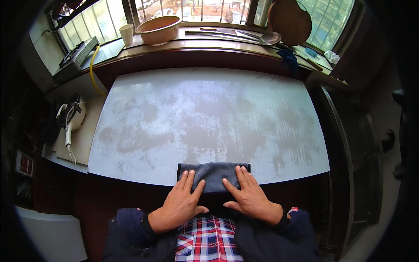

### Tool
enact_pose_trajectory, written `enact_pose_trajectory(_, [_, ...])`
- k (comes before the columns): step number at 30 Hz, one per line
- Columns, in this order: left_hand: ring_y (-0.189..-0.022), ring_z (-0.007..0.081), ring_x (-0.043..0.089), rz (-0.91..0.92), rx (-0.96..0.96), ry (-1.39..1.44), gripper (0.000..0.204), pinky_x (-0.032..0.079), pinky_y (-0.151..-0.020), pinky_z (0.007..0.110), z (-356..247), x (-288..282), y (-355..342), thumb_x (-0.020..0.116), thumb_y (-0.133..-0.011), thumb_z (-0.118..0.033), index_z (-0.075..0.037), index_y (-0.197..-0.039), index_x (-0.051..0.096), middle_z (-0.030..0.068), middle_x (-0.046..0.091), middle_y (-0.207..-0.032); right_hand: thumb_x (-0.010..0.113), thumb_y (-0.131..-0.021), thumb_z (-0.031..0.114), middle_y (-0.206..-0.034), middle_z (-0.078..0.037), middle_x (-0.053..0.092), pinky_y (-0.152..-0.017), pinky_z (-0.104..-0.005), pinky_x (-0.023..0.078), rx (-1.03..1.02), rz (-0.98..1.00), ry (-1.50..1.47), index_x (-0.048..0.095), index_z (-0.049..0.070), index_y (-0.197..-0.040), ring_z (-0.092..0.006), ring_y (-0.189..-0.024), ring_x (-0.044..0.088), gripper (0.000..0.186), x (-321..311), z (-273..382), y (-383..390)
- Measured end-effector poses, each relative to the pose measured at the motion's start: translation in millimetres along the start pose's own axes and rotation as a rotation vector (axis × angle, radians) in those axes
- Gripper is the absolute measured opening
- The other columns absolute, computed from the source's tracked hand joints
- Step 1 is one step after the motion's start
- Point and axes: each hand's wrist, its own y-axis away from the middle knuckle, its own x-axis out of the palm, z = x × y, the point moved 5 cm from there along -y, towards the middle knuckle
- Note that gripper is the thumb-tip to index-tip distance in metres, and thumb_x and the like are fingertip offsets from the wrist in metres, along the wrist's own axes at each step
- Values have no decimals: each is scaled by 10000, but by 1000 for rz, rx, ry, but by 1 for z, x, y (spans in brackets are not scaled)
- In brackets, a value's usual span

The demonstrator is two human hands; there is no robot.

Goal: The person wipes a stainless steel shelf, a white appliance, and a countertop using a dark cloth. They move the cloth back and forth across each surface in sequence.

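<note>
A folded grey cloth (213, 171) with dark edging lies over the near edge of a pale tabletop (209, 87), part of it hanging off the front. My left hand (182, 203) rests flat on the cloth's left part, fingers stretched out and thumb spread. On the cloth's right part lies my right hand (251, 196), its fingers extended too. Neither hand grips the cloth; both press on it from above. Dull, smeared patches and faint streaks mark the tabletop's surface.
On the windowsill behind stand a paper cup (126, 34), a tan basin (158, 30), a ladle (270, 39) and a round wooden board (290, 22). A white handled appliance (73, 114) sits at the left. A yellow hose (92, 70) hangs beside a gas stove (78, 53).
</note>
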Motion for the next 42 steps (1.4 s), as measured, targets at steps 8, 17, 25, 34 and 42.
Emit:
enact_pose_trajectory(8, [-1456, 588, 409, -135, -19, 51, 875, 417, -1183, 545, 13, -2, -14, 846, -832, -506, -12, -1492, 555, 437, 398, -1546, 742, -930, 528, -1598, -449, 305, -1212, -598, 329, 6, -179, -5, 521, 99, -1558, -601, -1497, 326, 792, -10, -16, -15])
enact_pose_trajectory(17, [-1457, 583, 407, -220, -4, 52, 841, 409, -1190, 530, 30, -4, -26, 821, -863, -497, -6, -1489, 549, 444, 390, -1546, 684, -967, 551, -1563, -470, 343, -1205, -580, 339, -10, -233, 16, 527, 83, -1550, -613, -1462, 369, 764, -12, -28, -23])
enact_pose_trajectory(25, [-1445, 591, 418, -236, -2, 34, 820, 414, -1185, 536, 34, -16, -37, 766, -904, -555, -23, -1492, 555, 439, 414, -1531, 724, -935, 572, -1542, -486, 357, -1197, -596, 356, -26, -221, 19, 555, 95, -1526, -623, -1446, 387, 778, -19, -20, -40])
enact_pose_trajectory(34, [-1423, 598, 442, -126, -24, -21, 829, 426, -1175, 542, 39, -1, -27, 764, -897, -569, -14, -1480, 563, 445, 413, -1526, 729, -937, 571, -1528, -494, 367, -1198, -587, 366, -23, -83, 70, 549, 85, -1531, -633, -1441, 391, 789, -8, -24, -37])
enact_pose_trajectory(42, [-1420, 617, 434, -83, -36, -19, 844, 415, -1182, 550, 40, -4, -30, 776, -891, -555, -7, -1492, 551, 459, 422, -1508, 722, -926, 581, -1528, -476, 390, -1185, -583, 370, -15, -123, 84, 552, 83, -1525, -609, -1426, 423, 797, -10, -23, -43])
